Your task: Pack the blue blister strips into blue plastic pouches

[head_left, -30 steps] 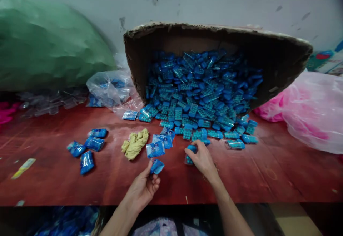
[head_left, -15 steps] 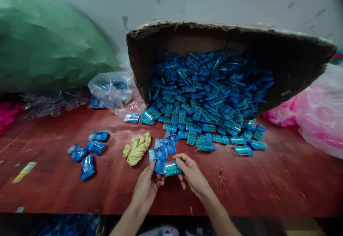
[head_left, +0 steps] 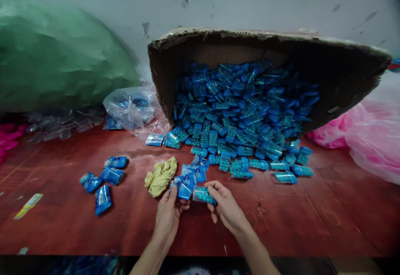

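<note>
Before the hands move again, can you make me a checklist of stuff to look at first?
1. Left hand gripping the blue packet: ok.
2. Right hand holding the clear container with turquoise balls in it: ok.
3. Blue packet's mouth open: cannot tell, it is too small to see.
4. Yellow cloth out from under both hands: ok, it lies up and to the left of them.
5. Four puffy packets away from the hands: ok, they sit off to the left.
6. All the other containers inside the cardboard box: not ok, some lie on the red table.
</note>
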`<state>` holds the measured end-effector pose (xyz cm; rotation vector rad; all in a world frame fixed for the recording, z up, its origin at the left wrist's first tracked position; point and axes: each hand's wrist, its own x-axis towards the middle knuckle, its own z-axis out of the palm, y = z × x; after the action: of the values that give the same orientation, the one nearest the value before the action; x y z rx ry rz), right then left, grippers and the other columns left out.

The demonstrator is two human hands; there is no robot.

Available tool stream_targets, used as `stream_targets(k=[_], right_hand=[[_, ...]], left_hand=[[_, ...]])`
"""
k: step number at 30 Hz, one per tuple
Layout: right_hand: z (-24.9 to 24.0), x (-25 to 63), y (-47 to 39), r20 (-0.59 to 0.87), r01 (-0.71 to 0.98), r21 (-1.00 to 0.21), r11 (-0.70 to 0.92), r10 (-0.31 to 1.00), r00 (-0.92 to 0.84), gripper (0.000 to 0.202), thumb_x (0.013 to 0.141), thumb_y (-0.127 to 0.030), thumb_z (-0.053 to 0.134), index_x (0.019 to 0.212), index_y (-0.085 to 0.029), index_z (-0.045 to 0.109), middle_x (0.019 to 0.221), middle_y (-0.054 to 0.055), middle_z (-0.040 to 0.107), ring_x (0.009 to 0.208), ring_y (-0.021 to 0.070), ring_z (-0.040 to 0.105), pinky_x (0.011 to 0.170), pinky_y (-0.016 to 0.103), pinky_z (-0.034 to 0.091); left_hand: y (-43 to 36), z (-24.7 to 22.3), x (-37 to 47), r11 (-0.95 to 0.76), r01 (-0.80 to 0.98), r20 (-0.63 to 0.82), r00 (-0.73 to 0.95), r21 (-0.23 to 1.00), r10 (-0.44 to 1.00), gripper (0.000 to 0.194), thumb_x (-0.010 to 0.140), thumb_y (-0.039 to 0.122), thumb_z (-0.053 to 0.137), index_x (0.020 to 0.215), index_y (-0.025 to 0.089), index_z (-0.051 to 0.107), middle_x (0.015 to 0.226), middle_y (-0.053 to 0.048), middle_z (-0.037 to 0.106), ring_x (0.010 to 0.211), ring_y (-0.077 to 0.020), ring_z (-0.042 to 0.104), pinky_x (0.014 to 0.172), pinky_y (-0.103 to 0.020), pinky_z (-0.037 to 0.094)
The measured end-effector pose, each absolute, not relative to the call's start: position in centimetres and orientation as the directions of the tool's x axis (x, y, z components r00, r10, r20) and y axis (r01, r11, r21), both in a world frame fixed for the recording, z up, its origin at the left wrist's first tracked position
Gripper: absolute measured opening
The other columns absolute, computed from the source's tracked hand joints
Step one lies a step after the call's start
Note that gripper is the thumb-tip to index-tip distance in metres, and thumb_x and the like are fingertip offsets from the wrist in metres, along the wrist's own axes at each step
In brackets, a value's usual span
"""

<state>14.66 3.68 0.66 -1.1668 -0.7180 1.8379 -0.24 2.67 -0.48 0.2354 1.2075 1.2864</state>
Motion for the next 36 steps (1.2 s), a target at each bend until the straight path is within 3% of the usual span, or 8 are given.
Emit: stream_targets(k=[6,17,26,30,32,36], right_hand=[[1.4,14.6,3.6,-0.459,-0.37,-0.76,-0.534,0.845,-0.275,0.032,0.069,-0.043,0.061,0.085,-0.018,0.049,0.055,-0.008,0.042,0.035,0.0035,0.037,0.022,0.012,0.034],[0.4,14.2,3.0,-0.405,-0.355,-0.816,-0.456,0.889,-0.213,0.034,0.073,-0.044,0.056,0.092,-0.018,0.046,0.044,-0.009,0.044,0.034,0.0056,0.038,0.028,0.015,0.039],[0.3,12.8,1.5,-0.272,-0.148,-0.952,-0.267,0.962,0.014,0.031,0.079,-0.042,0.049,0.098,-0.018,0.046,0.051,-0.008,0.047,0.038,0.007,0.045,0.034,0.017,0.042],[-0.2,12.3,1.0,-0.296,-0.145,-0.945,-0.293,0.955,0.0,0.032,0.08,-0.042,0.046,0.099,-0.017,0.045,0.048,-0.008,0.046,0.035,0.0073,0.042,0.032,0.018,0.041],[-0.5,12.1,0.8,-0.246,-0.08,-0.967,-0.243,0.969,0.031,0.03,0.081,-0.04,0.047,0.101,-0.017,0.047,0.054,-0.006,0.048,0.039,0.0079,0.044,0.032,0.017,0.041],[-1.0,11.7,0.3,0.027,0.104,-0.994,0.015,0.993,0.113,0.02,0.081,-0.031,0.05,0.097,-0.019,0.055,0.082,0.003,0.056,0.062,0.012,0.055,0.049,0.021,0.05]], left_hand=[[2.8,-0.3,-0.2,0.341,-0.624,-0.55,-0.172,0.703,0.817,0.027,0.061,0.035,0.069,0.069,0.015,0.054,0.048,0.004,0.055,0.043,-0.0084,0.052,0.042,-0.019,0.045],[2.4,-0.5,-0.3,0.325,-0.605,-0.502,-0.144,0.727,0.853,0.027,0.06,0.034,0.07,0.07,0.015,0.055,0.048,0.004,0.058,0.043,-0.009,0.053,0.047,-0.022,0.048],[2.5,-0.2,-0.4,0.285,-0.597,-0.467,-0.173,0.75,0.867,0.026,0.06,0.033,0.07,0.071,0.014,0.056,0.052,0.003,0.06,0.045,-0.0097,0.055,0.047,-0.022,0.049],[2.4,-0.5,-0.4,0.291,-0.584,-0.478,-0.194,0.758,0.857,0.03,0.059,0.035,0.071,0.075,0.014,0.056,0.056,0.002,0.062,0.047,-0.0109,0.057,0.046,-0.022,0.048],[2.2,-0.4,-0.3,0.308,-0.603,-0.504,-0.185,0.736,0.844,0.033,0.058,0.036,0.071,0.077,0.014,0.056,0.059,0.001,0.064,0.051,-0.012,0.059,0.049,-0.023,0.049],[2.0,0.1,0.4,0.361,-0.67,-0.564,-0.105,0.649,0.819,0.031,0.059,0.031,0.072,0.081,0.014,0.056,0.065,-0.001,0.066,0.059,-0.0144,0.062,0.056,-0.026,0.051]])
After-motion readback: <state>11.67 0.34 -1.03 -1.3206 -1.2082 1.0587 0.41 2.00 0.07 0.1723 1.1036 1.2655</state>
